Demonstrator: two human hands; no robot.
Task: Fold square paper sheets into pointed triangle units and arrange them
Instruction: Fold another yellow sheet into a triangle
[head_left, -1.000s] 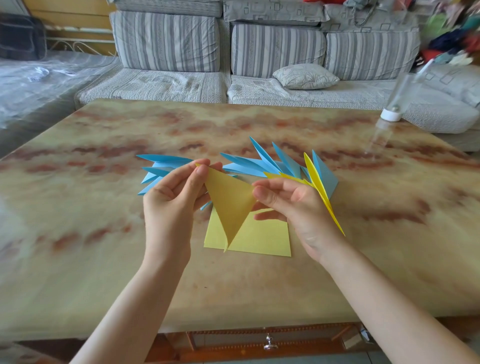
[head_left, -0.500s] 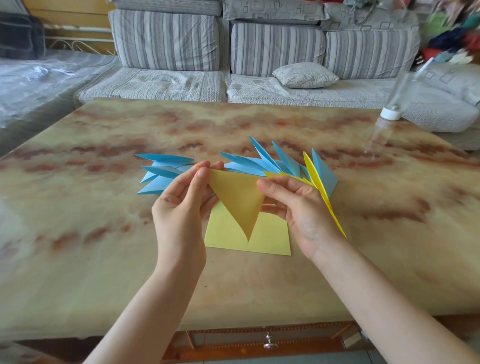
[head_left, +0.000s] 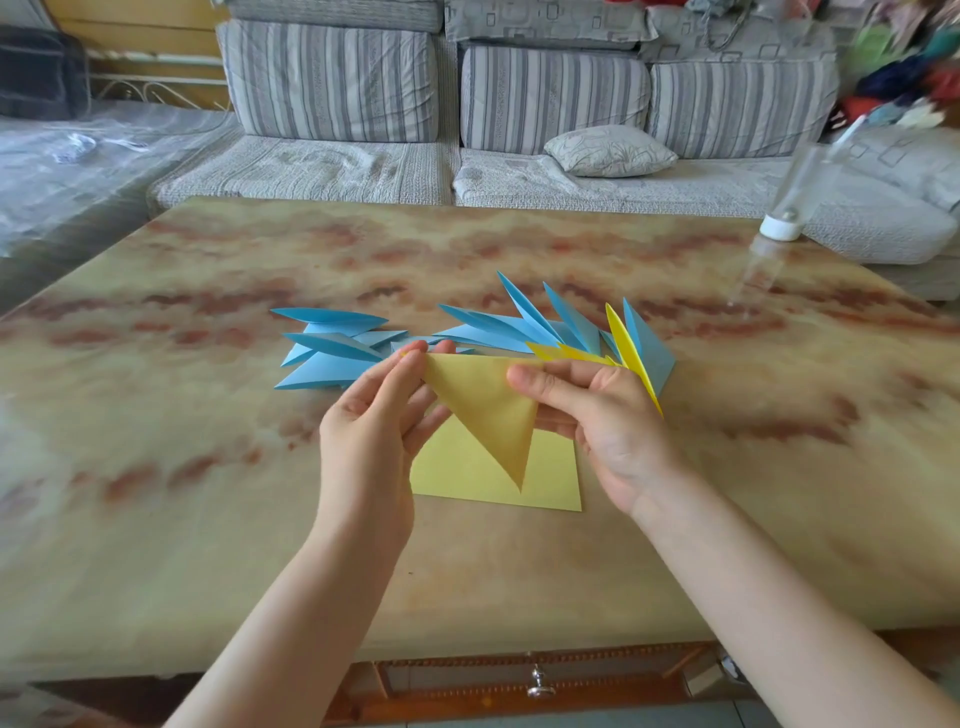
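A yellow folded triangle (head_left: 488, 410) hangs point-down above the table, held between both hands. My left hand (head_left: 374, 426) pinches its upper left corner. My right hand (head_left: 597, 415) pinches its upper right edge. Under it, flat yellow square sheets (head_left: 467, 478) lie on the table. Behind my hands, several blue pointed units (head_left: 332, 348) lie at the left. A fan of more blue units (head_left: 530, 325) mixed with yellow units (head_left: 626, 345) stands at the right.
The marbled table (head_left: 208, 467) fills the view, with a drawer handle (head_left: 540, 683) below its near edge. A clear bottle with a white cap (head_left: 784, 208) stands at the far right corner. A grey striped sofa (head_left: 467, 104) with a small cushion runs behind.
Both hands have lifted the yellow triangle slightly and moved closer together on it. Its point has swung to the right.
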